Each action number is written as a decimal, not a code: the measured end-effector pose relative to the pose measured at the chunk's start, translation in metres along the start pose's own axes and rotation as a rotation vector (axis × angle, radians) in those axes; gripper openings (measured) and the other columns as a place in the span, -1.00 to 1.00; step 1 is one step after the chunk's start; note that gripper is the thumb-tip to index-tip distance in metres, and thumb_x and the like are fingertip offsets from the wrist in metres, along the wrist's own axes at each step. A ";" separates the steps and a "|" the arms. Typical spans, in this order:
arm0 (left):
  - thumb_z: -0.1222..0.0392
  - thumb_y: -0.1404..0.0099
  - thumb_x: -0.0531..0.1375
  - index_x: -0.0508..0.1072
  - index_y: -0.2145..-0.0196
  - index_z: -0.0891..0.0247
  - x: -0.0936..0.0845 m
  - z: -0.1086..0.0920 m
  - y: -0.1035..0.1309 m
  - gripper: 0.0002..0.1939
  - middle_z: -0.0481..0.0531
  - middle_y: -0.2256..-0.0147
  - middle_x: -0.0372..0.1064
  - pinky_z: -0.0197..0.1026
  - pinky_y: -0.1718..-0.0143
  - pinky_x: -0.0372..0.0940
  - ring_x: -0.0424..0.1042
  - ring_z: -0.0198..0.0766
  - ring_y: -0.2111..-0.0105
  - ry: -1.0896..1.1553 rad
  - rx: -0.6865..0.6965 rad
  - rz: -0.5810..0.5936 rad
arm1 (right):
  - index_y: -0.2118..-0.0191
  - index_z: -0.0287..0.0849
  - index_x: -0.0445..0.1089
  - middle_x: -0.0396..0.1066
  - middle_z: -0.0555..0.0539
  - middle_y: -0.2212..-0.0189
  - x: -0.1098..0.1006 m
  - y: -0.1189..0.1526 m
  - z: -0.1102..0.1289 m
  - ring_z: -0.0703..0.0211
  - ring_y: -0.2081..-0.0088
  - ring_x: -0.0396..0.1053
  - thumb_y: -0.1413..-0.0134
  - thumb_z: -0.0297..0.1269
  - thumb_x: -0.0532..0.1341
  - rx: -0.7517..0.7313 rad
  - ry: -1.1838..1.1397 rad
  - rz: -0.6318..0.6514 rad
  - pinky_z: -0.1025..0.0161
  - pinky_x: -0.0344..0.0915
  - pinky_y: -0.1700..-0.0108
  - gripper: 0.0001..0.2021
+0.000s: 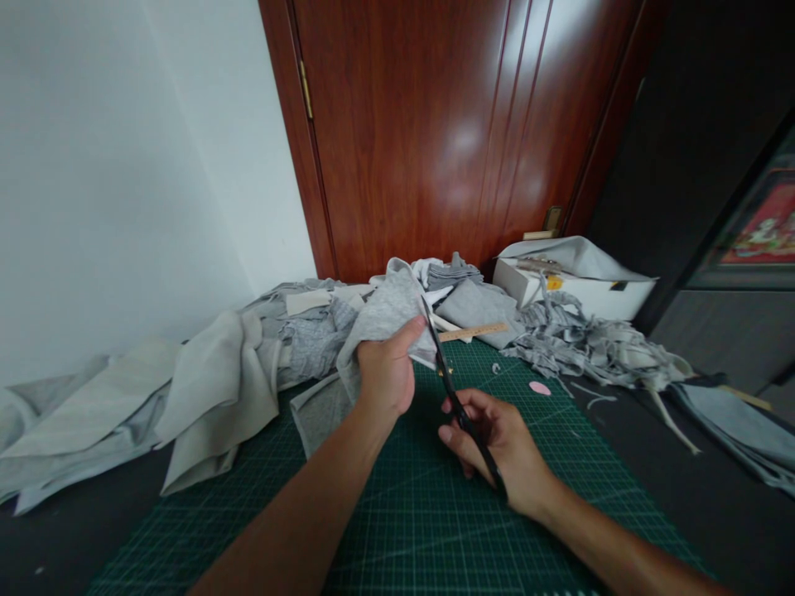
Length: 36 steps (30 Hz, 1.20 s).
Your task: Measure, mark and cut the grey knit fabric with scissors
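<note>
A piece of light grey fabric (392, 300) is held up in my left hand (388, 368), the thumb pressing on top of it; part of the cloth hangs down behind my wrist. My right hand (490, 443) is wrapped round a pair of black scissors (453, 396). The blades point up and away, their tips at the right edge of the raised cloth. Whether the blades are parted I cannot make out. Both hands are above a green cutting mat (422, 530).
Grey fabric pieces (217, 381) heap along the left and back. A wooden ruler (475, 333) lies behind the scissors. To the right are a tangle of fabric strips (584, 339), a white box (577, 294) and a pink oval piece (540, 387). A wooden door (422, 141) stands behind.
</note>
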State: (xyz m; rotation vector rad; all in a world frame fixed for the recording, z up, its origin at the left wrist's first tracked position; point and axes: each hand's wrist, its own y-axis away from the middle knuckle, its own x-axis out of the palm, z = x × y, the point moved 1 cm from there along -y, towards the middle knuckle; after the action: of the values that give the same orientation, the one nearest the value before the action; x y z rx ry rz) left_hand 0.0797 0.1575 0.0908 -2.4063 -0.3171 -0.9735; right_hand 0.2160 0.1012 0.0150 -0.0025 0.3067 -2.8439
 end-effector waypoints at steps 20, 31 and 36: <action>0.33 0.07 0.50 0.61 0.04 0.29 -0.004 0.008 0.001 -0.43 0.15 0.03 0.62 0.11 -0.24 0.30 0.55 0.07 -0.09 -0.098 0.021 0.012 | 0.18 -0.19 0.40 0.30 0.17 0.59 -0.003 -0.002 0.000 0.39 0.70 0.19 -0.02 -0.13 0.45 0.002 0.040 -0.037 0.42 0.13 0.67 -0.65; 0.36 0.07 0.49 0.60 0.02 0.28 0.000 0.004 0.003 -0.42 0.12 0.02 0.62 0.01 -0.23 0.33 0.58 -0.01 -0.02 -0.110 0.036 0.022 | 0.22 -0.18 0.39 0.26 0.18 0.61 -0.003 -0.001 0.003 0.39 0.71 0.16 -0.01 -0.14 0.44 0.011 0.074 -0.046 0.42 0.11 0.67 -0.68; 0.34 0.06 0.48 0.58 -0.03 0.23 0.000 0.003 0.004 -0.37 0.11 -0.01 0.61 0.03 -0.25 0.31 0.56 0.02 -0.08 -0.118 0.036 0.032 | 0.23 -0.15 0.39 0.26 0.18 0.61 -0.002 -0.001 0.006 0.38 0.70 0.16 0.00 -0.09 0.45 0.028 0.081 -0.050 0.40 0.11 0.67 -0.67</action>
State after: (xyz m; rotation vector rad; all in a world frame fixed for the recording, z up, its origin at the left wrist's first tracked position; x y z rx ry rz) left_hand 0.0831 0.1558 0.0878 -2.4330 -0.3341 -0.8067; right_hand 0.2181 0.1015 0.0215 0.1131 0.2877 -2.9028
